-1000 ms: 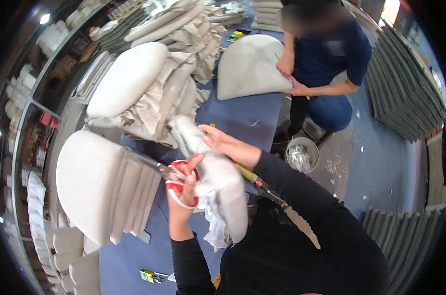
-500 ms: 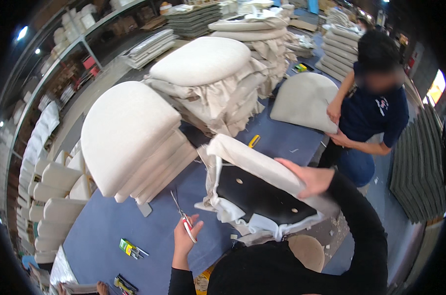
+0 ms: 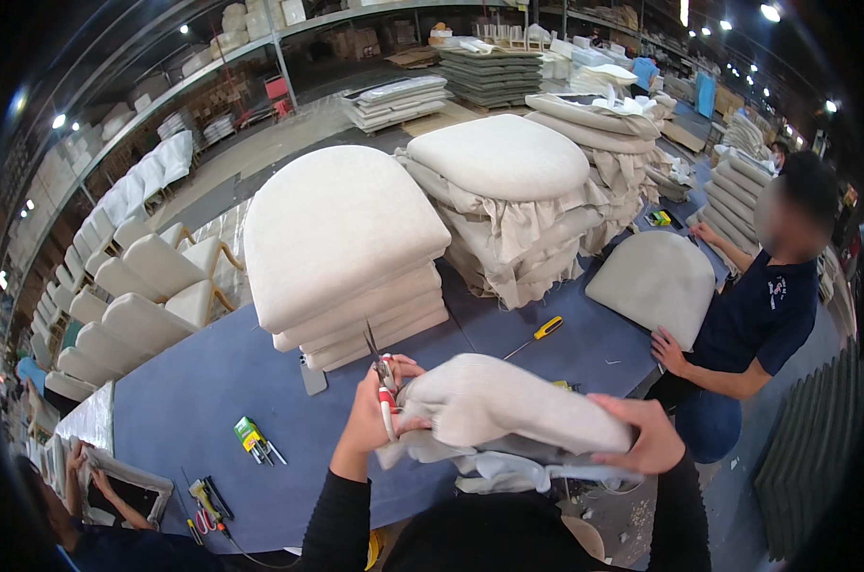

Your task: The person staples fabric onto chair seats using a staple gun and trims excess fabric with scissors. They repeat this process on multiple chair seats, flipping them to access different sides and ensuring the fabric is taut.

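A cream fabric-covered seat cushion is held tilted at the table's near edge, loose white lining and fabric hanging under it. My right hand grips its right end. In my left hand is a pair of scissors with red-and-white handles, blades pointing up and away. The fingers of that hand also touch the cushion's left end. The cushion's underside is hidden from view.
Finished cushions are stacked beyond my left hand, with a draped stack to their right. A yellow-handled screwdriver, a green box and a staple gun lie on the blue table. Co-workers stand right and lower left.
The cushion has turned over from its black underside toward its fabric side. My left hand has come up to its left end, still with the scissors. The view has shifted left.
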Demonstrator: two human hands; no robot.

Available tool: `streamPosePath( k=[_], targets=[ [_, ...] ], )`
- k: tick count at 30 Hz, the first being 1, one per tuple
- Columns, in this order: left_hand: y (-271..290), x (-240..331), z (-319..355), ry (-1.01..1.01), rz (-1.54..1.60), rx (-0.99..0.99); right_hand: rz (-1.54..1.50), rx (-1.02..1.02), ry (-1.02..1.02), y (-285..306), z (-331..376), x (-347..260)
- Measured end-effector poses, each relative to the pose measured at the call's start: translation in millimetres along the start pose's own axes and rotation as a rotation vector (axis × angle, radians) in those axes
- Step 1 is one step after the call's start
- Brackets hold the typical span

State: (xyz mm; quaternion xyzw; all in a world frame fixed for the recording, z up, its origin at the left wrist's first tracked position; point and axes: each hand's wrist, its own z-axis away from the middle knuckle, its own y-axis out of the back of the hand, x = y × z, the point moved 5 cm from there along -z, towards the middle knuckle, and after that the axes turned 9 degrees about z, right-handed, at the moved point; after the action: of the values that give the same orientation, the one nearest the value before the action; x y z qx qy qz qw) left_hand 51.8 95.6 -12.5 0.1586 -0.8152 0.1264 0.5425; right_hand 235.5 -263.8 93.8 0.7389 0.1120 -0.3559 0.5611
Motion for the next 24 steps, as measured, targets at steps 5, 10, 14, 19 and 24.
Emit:
streamPosePath(
  k=[5,10,14,19,24],
  targets=[
    [-62.1,69.8,-25.6,0.036,-0.275,-0.150,-0.092,0.232,-0.005,-13.2,-15.8,95.8],
    [-83.5,18.1,-14.3,0.166,-0.506,0.153,-0.147,0.812,-0.228,-95.5,-43.3,132.1],
    [-93.0,5.7,-22.7,0.135,-0.560,0.335,-0.533,0.935,-0.133,-128.9,-42.8,94.2],
    [-74.9,-4.5,-26.6,0.165,-0.543,0.449,-0.314,0.697,-0.057,-113.9,-57.7,39.9],
    [-76.7,0.5,-11.9,0.134,-0.532,0.426,-0.357,0.659,-0.002,-80.8,-94.7,17.7]
  ],
)
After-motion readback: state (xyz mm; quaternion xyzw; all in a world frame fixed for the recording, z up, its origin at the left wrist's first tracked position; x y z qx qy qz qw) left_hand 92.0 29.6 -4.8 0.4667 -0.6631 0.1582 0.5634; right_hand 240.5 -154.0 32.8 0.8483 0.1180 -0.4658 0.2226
